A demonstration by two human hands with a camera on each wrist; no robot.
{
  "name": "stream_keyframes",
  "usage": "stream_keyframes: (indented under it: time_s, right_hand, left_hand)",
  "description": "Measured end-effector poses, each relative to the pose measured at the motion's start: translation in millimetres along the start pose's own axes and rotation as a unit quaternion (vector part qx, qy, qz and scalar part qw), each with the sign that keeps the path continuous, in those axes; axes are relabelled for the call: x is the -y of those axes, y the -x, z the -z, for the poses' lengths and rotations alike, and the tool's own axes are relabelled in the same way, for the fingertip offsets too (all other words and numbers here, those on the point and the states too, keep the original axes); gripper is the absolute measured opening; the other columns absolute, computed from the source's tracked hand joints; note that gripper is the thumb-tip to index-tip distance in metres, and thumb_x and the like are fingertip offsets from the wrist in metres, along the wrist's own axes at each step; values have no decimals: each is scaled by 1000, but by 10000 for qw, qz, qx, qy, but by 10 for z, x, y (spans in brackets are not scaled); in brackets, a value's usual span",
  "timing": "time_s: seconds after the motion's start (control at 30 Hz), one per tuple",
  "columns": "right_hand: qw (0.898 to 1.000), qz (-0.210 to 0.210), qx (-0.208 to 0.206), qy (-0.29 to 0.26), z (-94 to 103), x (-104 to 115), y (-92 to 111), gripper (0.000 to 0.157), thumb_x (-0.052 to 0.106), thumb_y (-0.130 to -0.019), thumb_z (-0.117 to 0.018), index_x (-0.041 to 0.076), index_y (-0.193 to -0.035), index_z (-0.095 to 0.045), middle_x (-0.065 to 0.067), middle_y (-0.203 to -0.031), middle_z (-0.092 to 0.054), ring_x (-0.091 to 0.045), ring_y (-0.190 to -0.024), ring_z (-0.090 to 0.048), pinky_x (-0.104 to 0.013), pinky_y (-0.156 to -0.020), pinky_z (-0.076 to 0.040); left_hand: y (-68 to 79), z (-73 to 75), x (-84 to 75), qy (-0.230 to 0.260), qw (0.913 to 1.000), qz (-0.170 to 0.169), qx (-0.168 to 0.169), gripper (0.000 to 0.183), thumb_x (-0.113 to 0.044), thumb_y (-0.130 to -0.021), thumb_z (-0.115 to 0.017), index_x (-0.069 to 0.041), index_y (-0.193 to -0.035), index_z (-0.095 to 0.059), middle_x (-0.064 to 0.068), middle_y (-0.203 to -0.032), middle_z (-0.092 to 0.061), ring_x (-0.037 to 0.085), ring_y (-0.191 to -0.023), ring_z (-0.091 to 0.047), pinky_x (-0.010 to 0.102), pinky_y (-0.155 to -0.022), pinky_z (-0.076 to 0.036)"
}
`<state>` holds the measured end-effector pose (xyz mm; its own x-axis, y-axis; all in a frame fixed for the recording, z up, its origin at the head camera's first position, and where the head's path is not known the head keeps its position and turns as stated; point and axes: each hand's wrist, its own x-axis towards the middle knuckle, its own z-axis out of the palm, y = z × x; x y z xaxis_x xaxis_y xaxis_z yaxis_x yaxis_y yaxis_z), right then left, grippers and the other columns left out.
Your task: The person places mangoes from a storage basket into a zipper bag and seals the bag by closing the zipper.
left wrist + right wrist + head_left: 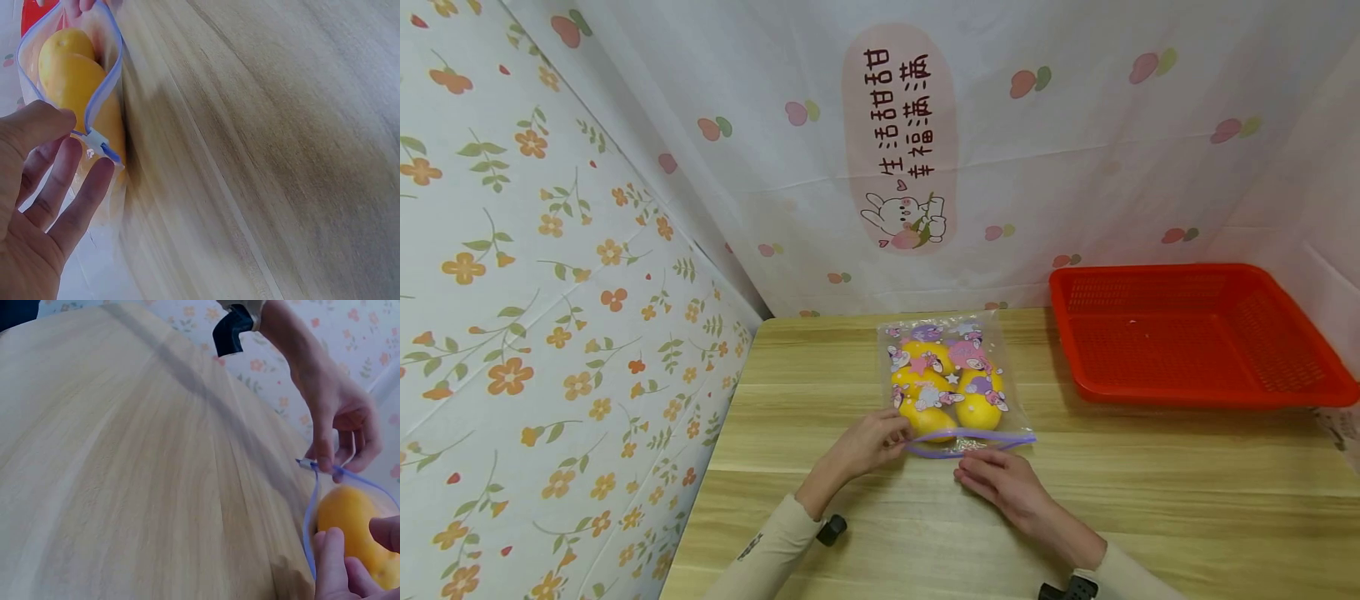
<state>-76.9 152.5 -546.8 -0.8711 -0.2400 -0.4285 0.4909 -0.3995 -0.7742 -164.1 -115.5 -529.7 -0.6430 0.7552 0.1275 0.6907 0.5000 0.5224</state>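
Note:
A clear zip bag [1017, 400] printed with pink and purple cartoon figures lies on the table, its lilac-rimmed mouth spread toward me. Several yellow fruits [979, 412], lemon-like in look, fill it. My left hand [872, 442] pinches the left end of the mouth, close to a white slider [95, 139]. At the near rim, my right hand [1007, 483] touches the bag with fairly straight fingers [331, 559]. Its thumb stands apart from them, over the opening. Fruit [75, 78] shows through the gap in the left wrist view.
An orange-red plastic basket [1172, 396] stands at the back right of the wooden table [820, 358]. Patterned cloth [760, 225] hangs behind the table, with floral cloth [550, 292] along the left. Black wrist mounts [832, 530] sit at both sleeves.

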Motion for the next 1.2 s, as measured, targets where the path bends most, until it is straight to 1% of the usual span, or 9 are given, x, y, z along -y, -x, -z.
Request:
stream_keyframes:
  time_s: [0.17, 0.27, 0.43, 0.63, 0.8, 0.9, 1.0, 1.07, 1.2]
  right_hand:
    - [9996, -205, 104, 133, 85, 20, 68, 53, 4, -101, -63, -24, -137, -37, -26, -120, -64, -30, -109, -67, -45, -100, -47]
    - [9993, -271, 133, 201, 133, 46, 99, 54, 4, -101, -63, -24, -138, -37, -26, -121, -64, -30, -109, -67, -45, -100, -47]
    - [9987, -384, 231, 254, 204, 103, 125, 51, 6, -100, -65, -22, -136, -41, -25, -120, -65, -30, -108, -67, -46, -100, -47]
    - [9965, -495, 585, 329, 262, 158, 140, 41, 4, -100, -64, -19, -131, -49, -23, -118, -66, -31, -108, -67, -46, -100, -47]
    - [9925, -565, 793, 741, 288, 166, 123, 36, 7, -99, -66, -16, -125, -57, -23, -114, -68, -31, -104, -69, -45, -95, -51]
    - [9890, -536, 960, 991, 298, 147, 106, 37, 7, -99, -67, -17, -125, -56, -24, -112, -68, -32, -103, -69, -45, -93, -52]
    - [9846, -431, 1150, 1246, 295, 126, 96, 39, 7, -98, -68, -19, -125, -55, -25, -112, -68, -32, -102, -69, -45, -91, -54]
    - [9807, -298, 1290, 1439, 284, 115, 92, 40, 7, -99, -67, -20, -125, -54, -26, -111, -68, -32, -101, -70, -45, -90, -55]
    - [9702, 8, 1591, 1830, 240, 111, 83, 39, 7, -100, -66, -21, -124, -54, -27, -109, -68, -34, -99, -69, -44, -87, -56]
  left_hand:
    - [27, -5, 7, 46, 10000, 46, 13, 17, 2, -89, -75, -7, -102, -70, 2, -102, -66, 15, -86, -66, 17, -75, -52]
    - [47, -10, 18, 115, 9999, 93, 11, 19, 4, -87, -75, -7, -103, -69, 2, -103, -65, 16, -87, -66, 19, -75, -53]
    - [79, -17, 41, 164, 9995, 265, 48, 22, 4, -86, -77, -7, -103, -68, 2, -104, -63, 17, -89, -65, 21, -77, -54]
    - [121, -13, 61, -8, 9990, 436, 113, 27, 2, -84, -80, -8, -106, -67, 3, -107, -64, 16, -95, -60, 24, -83, -51]
    - [159, 2, 68, 130, 9980, 613, 42, 29, 7, -81, -80, -6, -103, -65, 6, -100, -64, 17, -88, -61, 23, -75, -53]
    - [183, 9, 79, 326, 9959, 844, 59, 29, 9, -82, -79, -6, -100, -61, 6, -95, -63, 15, -82, -61, 21, -70, -53]
    - [207, 13, 89, 534, 9917, 1163, 156, 26, 7, -84, -78, -5, -99, -60, 7, -92, -65, 14, -79, -65, 21, -68, -54]
    - [226, 17, 96, 707, 9868, 1439, 232, 22, 4, -87, -76, -5, -99, -59, 8, -93, -68, 15, -81, -67, 21, -68, -54]
    - [267, 29, 95, 1391, 9694, 2011, 237, 14, 0, -93, -70, -3, -103, -60, 11, -95, -69, 21, -83, -68, 26, -63, -56]
